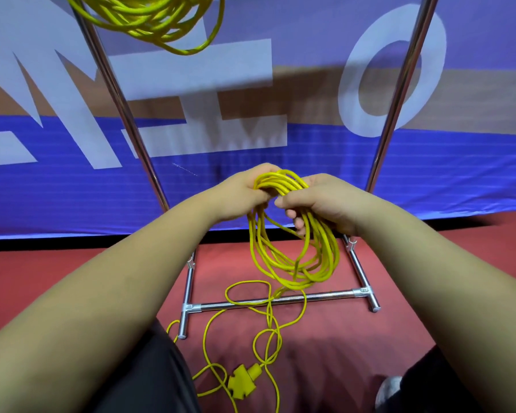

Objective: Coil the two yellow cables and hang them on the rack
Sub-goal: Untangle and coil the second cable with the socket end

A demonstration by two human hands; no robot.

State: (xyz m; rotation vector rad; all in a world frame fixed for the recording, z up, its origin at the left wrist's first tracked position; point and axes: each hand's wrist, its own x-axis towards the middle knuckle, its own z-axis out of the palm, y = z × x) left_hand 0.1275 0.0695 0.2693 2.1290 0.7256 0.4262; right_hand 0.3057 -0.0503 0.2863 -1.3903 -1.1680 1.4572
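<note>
Our left hand [241, 192] and right hand [320, 204] both grip the top of a partly coiled yellow cable [295, 259], whose loops hang above the rack [268, 302] base. Its loose tail and plug [245, 380] lie on the red floor [355, 347]. The other coiled cable [149, 22] hangs up high beside the rack's left pole.

A blue banner [310, 174] with big white letters and a tan band stands along the far edge of the red floor [325, 353]. My dark trousers [149, 383] show at its near edge, a grey shoe [389, 389] beside my right knee.
</note>
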